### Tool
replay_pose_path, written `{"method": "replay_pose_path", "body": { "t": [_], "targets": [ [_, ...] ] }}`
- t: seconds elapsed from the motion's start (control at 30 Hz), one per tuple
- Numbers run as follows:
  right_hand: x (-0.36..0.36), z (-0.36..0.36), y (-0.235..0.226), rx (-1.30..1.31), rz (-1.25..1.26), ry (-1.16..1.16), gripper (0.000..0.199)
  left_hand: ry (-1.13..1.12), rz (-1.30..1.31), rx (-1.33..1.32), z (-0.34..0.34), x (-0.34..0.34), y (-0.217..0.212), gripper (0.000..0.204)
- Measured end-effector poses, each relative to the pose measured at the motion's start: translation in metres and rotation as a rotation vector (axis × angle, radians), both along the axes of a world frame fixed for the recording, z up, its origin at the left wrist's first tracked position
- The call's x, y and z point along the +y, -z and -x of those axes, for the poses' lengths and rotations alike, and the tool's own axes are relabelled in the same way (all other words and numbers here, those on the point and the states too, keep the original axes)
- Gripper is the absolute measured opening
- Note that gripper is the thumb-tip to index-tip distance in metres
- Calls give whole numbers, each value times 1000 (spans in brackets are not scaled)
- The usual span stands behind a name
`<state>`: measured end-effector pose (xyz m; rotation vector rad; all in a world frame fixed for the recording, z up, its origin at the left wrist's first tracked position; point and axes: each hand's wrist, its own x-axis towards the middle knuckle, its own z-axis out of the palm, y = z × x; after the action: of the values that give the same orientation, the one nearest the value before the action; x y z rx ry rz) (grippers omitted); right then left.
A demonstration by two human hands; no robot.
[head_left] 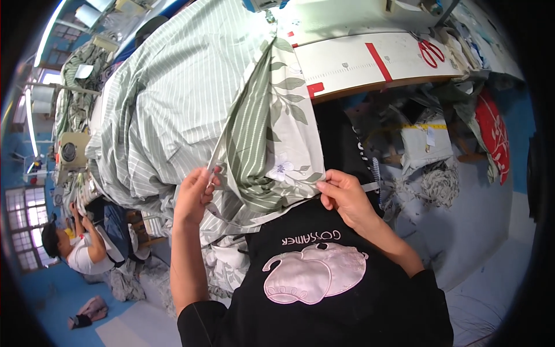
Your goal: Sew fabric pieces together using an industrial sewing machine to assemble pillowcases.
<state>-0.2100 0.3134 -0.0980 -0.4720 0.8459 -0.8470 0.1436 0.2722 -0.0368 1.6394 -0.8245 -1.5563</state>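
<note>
My left hand [195,195] pinches the pale edge of a large fabric piece, fingers closed. The fabric [167,110] is light with fine green-grey stripes and spreads to the far left in loose folds. My right hand [348,200] grips the lower right corner of its leaf-and-flower printed panel [292,110] between thumb and fingers. Between my hands a darker green striped fold [248,133] sags, narrowing toward the far end. There the cloth runs up to the lit needle area of a sewing machine [265,6], only partly in view.
Red-handled scissors [431,53] lie on the white machine table [352,63], right. Under it are a cushion-like bundle [426,147] and crumpled cloth [439,184]. Red cloth [492,136] hangs farther right. At left, a person [87,248] works by another machine [71,151].
</note>
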Motion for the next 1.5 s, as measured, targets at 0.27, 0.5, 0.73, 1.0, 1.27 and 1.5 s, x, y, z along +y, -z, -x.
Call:
{"method": "replay_pose_path", "body": {
  "t": [0.27, 0.5, 0.73, 1.0, 1.27, 1.5],
  "targets": [
    [3, 2, 8, -33, -10, 40, 7, -117, -290, 477, -12, 25, 2, 25],
    [10, 4, -2, 46, 67, -44, 11, 127, 401, -425, 71, 48, -110, 4],
    [27, 14, -23, 202, 232, -129, 14, 1045, 975, -830, 178, 29, -91, 19],
    [32, 20, -23, 348, 346, -135, 12, 1284, 871, -847, 207, 11, -54, 16],
    [4, 31, -18, 857, 875, 47, 22, 1268, 913, -900, 202, 20, -23, 16],
    [-41, 19, -13, 882, 1497, 238, 25, 1208, 869, -796, 198, 24, -25, 14]
  ]
}}
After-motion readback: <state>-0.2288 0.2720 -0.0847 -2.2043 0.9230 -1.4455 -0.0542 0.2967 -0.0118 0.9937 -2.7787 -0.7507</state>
